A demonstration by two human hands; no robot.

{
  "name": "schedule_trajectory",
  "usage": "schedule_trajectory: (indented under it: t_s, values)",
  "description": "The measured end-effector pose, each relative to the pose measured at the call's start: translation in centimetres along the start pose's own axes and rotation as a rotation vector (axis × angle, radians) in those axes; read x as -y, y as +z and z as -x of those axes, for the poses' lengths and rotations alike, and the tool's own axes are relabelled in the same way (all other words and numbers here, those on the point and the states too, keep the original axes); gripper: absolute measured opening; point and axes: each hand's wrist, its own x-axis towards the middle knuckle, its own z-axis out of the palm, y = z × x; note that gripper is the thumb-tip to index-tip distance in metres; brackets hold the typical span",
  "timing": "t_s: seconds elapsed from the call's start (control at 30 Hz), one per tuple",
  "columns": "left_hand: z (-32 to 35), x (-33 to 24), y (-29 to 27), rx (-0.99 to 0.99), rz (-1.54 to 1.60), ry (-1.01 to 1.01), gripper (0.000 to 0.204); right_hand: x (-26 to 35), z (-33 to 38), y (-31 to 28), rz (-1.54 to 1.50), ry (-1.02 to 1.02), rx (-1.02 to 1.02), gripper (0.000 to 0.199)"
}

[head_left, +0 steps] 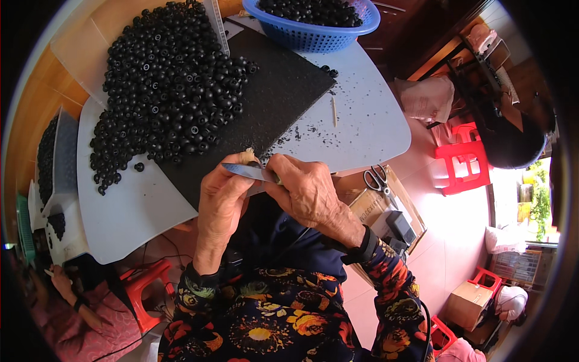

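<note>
Table bears heaped black beads, red stools on tiled floor.

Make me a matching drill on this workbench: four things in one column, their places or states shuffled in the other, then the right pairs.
Things
1. Knife
2. Basket
3. Scissors
4. Stick

Places and states
A. At the cardboard box
B. Lying on the table's bare pale top
C. In the right hand
D. Blue, holding black pieces

Right pairs: 1-C, 2-D, 3-A, 4-B
</note>
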Motion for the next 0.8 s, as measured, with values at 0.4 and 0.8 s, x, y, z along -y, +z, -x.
schedule_trajectory:
  t_s: [0.4, 0.8]
  values:
    - [0.1, 0.0, 0.1, 0.055, 0.047, -0.003, 0.026, -0.1, -0.1, -0.1, 0.058, -0.006, 0.043, 0.020]
    - [0.6, -1.4, 1.0, 0.176, -0.050, 0.077, 0.022, -0.7, -1.5, -1.4, -0.274, 0.311, -0.110, 0.012]
